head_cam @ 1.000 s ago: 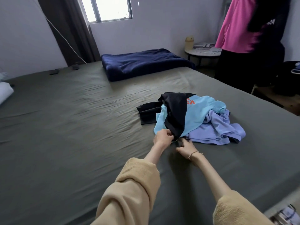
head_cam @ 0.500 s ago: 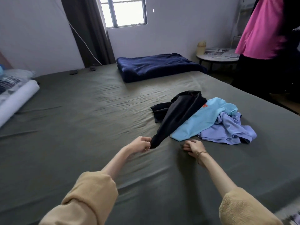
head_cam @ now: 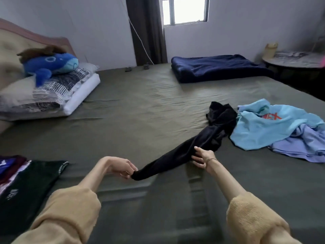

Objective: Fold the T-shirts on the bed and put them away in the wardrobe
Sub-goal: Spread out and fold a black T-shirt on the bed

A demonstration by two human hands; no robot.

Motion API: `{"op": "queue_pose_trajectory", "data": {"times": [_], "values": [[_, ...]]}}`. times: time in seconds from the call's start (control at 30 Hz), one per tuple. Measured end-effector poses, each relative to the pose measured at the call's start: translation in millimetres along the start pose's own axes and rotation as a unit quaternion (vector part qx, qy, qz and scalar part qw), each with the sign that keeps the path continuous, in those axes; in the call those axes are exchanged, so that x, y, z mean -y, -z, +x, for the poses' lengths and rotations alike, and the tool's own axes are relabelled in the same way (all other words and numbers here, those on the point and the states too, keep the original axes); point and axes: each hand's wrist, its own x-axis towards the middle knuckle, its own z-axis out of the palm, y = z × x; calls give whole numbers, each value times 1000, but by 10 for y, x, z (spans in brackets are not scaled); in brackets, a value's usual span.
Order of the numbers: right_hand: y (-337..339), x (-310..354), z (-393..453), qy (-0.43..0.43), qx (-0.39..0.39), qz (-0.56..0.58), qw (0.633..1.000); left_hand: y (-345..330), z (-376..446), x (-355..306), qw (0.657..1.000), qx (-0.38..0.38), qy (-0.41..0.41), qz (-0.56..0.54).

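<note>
Left hand point(head_cam: 121, 167) pinches the near end of the black T-shirt point(head_cam: 190, 148), which lies drawn out in a long rope across the bed point(head_cam: 140, 106), its far end bunched beside the light blue T-shirt point(head_cam: 263, 127). Right hand point(head_cam: 202, 157) grips the shirt's middle; half a second ago it rested curled on the sheet, holding nothing. Black shirt now pulled clear of the pile. Folded shirts point(head_cam: 26, 187) sit at the left edge; bare sheet lies between them and the hands.
</note>
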Motion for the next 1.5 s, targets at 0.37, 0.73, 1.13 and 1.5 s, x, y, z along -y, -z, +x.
{"op": "queue_pose_trajectory", "data": {"times": [0.37,0.73,1.13,1.5], "values": [[-583,-285,130,100,-67,-142,983,8,-205,440,991,-93,46,-87],[-1154,-482,-608,94,254,-467,842,-61,-148,234,915,-351,-17,-197],[-177,-35,-174,115,-88,-466,873,-501,397,-591,934,-335,-104,-64],[-543,-33,-554,170,91,-260,946,-58,-190,-1203,795,-346,-277,-414]]}}
